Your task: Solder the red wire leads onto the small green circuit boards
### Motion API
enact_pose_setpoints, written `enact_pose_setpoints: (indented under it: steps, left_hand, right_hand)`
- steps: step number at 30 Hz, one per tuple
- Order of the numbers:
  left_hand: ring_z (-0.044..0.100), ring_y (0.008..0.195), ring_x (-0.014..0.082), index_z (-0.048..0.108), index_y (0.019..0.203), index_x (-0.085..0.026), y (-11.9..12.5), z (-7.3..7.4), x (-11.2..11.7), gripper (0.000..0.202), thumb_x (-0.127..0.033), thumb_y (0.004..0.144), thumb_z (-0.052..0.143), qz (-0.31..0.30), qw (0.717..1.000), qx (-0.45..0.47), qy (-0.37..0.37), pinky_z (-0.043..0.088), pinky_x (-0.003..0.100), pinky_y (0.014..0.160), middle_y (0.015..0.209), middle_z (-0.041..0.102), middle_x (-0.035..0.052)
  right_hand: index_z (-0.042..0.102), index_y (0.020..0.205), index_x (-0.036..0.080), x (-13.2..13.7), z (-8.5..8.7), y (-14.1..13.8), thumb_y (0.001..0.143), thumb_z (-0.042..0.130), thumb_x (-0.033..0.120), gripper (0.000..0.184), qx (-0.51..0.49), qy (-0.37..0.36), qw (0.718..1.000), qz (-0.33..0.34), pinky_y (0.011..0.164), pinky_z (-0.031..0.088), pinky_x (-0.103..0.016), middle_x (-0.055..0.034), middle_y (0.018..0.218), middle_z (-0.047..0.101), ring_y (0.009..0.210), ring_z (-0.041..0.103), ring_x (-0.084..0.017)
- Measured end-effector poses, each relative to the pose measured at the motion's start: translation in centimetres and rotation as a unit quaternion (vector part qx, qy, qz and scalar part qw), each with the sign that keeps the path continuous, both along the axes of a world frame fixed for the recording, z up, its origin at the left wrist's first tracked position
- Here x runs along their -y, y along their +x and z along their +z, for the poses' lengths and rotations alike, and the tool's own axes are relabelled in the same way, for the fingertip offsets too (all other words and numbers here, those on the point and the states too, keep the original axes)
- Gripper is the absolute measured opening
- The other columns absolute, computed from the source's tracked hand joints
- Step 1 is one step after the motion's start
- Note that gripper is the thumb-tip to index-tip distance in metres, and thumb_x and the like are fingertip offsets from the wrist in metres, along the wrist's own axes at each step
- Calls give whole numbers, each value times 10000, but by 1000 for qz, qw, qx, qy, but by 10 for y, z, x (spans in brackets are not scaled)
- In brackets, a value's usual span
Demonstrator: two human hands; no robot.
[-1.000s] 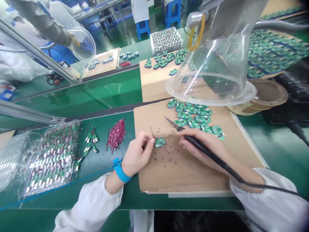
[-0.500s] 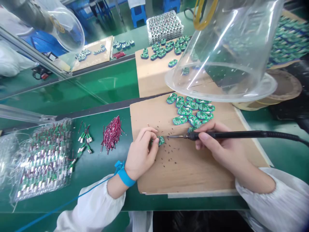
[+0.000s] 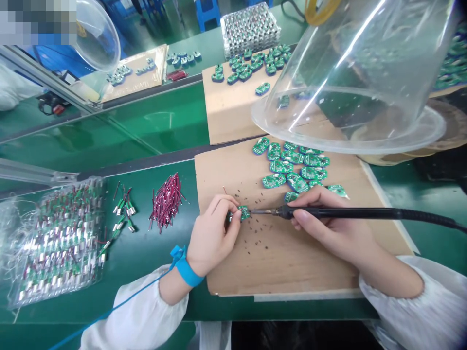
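My left hand [image 3: 213, 233] pinches a small green circuit board [image 3: 243, 212] down on a cardboard sheet [image 3: 277, 262], with a thin wire sticking up beside the fingers. My right hand [image 3: 328, 226] grips a black soldering iron [image 3: 328, 212] like a pen. Its metal tip lies level and touches the right edge of that board. A blue wrist strap [image 3: 186, 268] circles my left wrist.
Several more green boards [image 3: 295, 170] lie on the cardboard behind the iron. A clear fume hood [image 3: 346, 82] hangs over the far right. A bundle of red wires [image 3: 166, 200] and a plastic tray of parts [image 3: 54, 243] sit on the green bench to the left.
My right hand turned the soldering iron from slanting away to lying level, and brought its tip to the board. My left hand kept its pinch on the board.
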State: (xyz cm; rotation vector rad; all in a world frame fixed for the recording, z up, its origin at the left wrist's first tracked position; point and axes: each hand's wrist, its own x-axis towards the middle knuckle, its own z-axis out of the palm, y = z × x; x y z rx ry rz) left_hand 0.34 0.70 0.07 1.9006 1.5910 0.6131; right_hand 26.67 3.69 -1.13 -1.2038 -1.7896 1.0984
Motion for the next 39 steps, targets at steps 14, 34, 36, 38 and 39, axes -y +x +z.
enact_pose_setpoints:
  steps: [14,34,36,38,39]
  left_hand:
    - [608,943,159,532,887,-204,-1,1,-2,111,-174,992,550,-1,1000,30,-6,449,289,776,1108,635,36]
    - [632,1137,196,649,929,-212,-30,17,-20,73,-177,962,594,-153,980,84,-96,509,319,914,1316,635,64]
    - [641,1130,201,657,936,-215,-30,17,-21,76,-180,959,592,-158,980,75,-92,528,293,824,1333,633,68]
    - [657,1088,199,659,932,-213,-30,15,-21,77,-177,950,593,-161,980,71,-93,529,272,743,1337,636,70]
    - [663,1063,196,658,925,-210,-30,15,-21,78,-166,941,595,-164,980,69,-93,529,268,728,1337,637,69]
  right_hand:
    - [646,955,279,3,1,-1,977,645,363,87,-81,-29,996,-30,513,520,-294,15,647,666,560,647,-164]
    - [652,927,263,3,1,-2,977,647,371,119,-113,-45,992,-44,511,508,-288,16,645,640,542,624,-149]
    - [649,932,264,4,1,-2,979,642,372,118,-116,-44,991,-47,510,513,-293,16,635,639,539,626,-154]
    - [646,944,267,4,1,-2,980,641,367,106,-119,-40,991,-48,509,513,-292,17,635,639,536,625,-153]
    - [647,947,270,4,1,-2,982,639,365,102,-120,-37,991,-47,507,510,-291,17,639,640,535,622,-152]
